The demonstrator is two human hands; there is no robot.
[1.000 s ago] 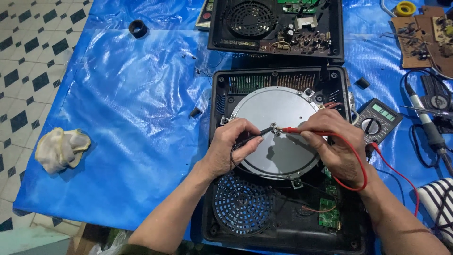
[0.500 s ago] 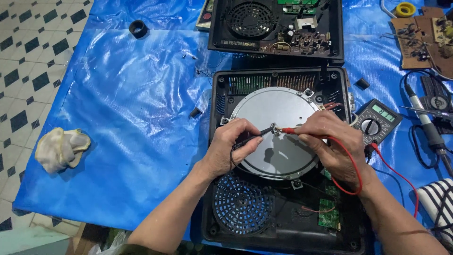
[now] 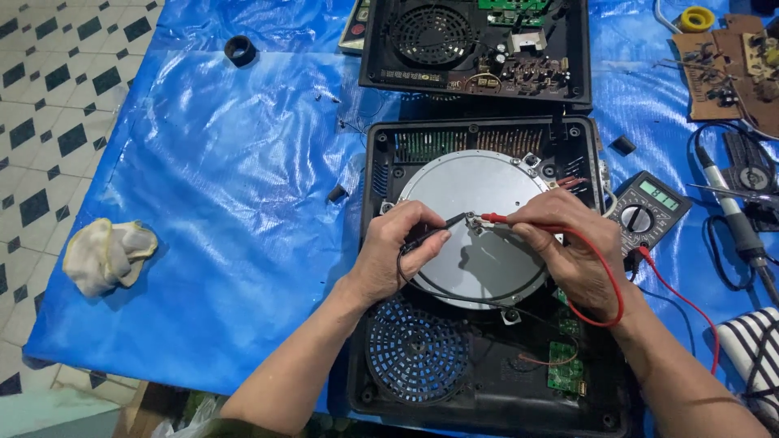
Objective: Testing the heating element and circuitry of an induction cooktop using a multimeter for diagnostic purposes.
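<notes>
Blue plastic tarpaulin, crinkled and glossy, covers the worktop, with black-and-white patterned floor tiles showing off its left edge. Dead centre sits an opened induction cooker, its black plastic shell stripped of the top: a flat, round grey metal coil disc fills the upper half, a round fan grille with blue blades behind it sits lower left, and a small green circuit board lies at lower right.

Left hand is curled closed, pinching a slim black test probe between thumb and fingertips, tip pressed to the little metal fitting at the middle of the disc. Right hand is likewise closed, gripping the red test probe, its tip meeting the same spot from the other side, the two points just beside each other. A red lead loops around the right wrist and runs to the dark digital multimeter lying just right of the cooker, round dial up.

Further back, a second opened cooker shows its black fan and crowded components. On the right, a soldering iron and a brown bare circuit board; a yellow tape roll above. Left, a crumpled cream rag sits on the tarp's edge, and a black ring rests up top.
</notes>
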